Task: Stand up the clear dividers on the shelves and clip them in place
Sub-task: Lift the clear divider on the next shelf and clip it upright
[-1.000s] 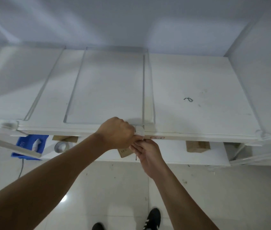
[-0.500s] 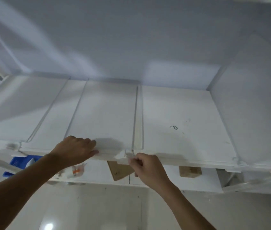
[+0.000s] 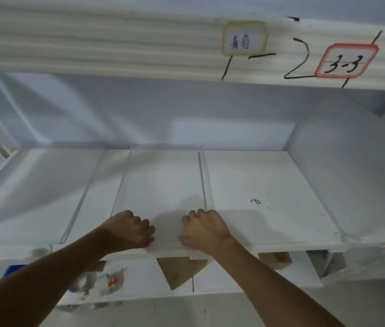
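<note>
A clear divider (image 3: 163, 185) lies flat on the white shelf (image 3: 269, 185), reaching from the back wall to the front edge. My left hand (image 3: 130, 230) and my right hand (image 3: 204, 230) sit side by side at its front edge, fingers curled on top and thumbs at the rim, apparently pinching it. Just right of the flat sheet, a second clear divider (image 3: 204, 175) stands upright along the shelf. A third clear divider (image 3: 80, 199) runs along the shelf further left.
The upper shelf's front edge (image 3: 116, 43) crosses overhead with a yellow label (image 3: 243, 38) and a red "3-3" label (image 3: 345, 61). A small dark squiggle (image 3: 255, 201) lies on the shelf. Below are cardboard pieces (image 3: 179, 272), a tape roll (image 3: 80, 283) and a blue bin (image 3: 13, 270).
Both hands left the small clip at the shelf's front edge and now rest on the flat divider's front edge. The view tilted up, bringing the upper shelf into sight.
</note>
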The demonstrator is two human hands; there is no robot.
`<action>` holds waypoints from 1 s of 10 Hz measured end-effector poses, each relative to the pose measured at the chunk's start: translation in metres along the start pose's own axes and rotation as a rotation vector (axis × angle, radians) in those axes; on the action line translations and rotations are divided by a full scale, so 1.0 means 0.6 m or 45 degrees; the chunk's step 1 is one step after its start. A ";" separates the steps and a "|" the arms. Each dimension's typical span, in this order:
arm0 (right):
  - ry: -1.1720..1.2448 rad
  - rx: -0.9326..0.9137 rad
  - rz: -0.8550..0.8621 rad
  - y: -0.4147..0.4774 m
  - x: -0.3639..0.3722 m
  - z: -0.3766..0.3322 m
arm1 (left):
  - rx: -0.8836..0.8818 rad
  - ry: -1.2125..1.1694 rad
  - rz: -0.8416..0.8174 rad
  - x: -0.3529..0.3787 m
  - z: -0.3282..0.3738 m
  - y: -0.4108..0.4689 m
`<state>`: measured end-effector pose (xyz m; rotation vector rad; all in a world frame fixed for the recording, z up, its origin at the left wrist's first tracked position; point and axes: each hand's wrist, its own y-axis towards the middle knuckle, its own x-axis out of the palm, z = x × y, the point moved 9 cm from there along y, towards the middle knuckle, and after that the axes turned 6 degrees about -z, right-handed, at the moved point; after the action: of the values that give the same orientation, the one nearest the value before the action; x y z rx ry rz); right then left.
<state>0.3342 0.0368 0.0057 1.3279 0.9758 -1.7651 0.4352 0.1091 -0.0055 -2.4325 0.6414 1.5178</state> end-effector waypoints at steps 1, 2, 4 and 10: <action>-0.093 0.127 -0.107 -0.001 0.005 -0.014 | -0.059 0.018 -0.046 -0.007 0.001 -0.004; -0.026 0.154 0.075 -0.009 -0.037 -0.031 | -0.222 -0.120 -0.056 -0.036 0.015 -0.023; 0.099 0.409 -0.009 -0.085 -0.081 -0.017 | -1.217 -1.625 -0.305 -0.086 0.030 -0.114; 0.993 0.556 -0.054 -0.136 -0.096 0.093 | -1.024 -1.164 0.057 -0.317 -0.047 0.166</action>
<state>0.2511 0.0308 0.0846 2.3928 1.0350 -1.5456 0.3402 0.0582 0.1822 -1.6956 -0.1469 2.9816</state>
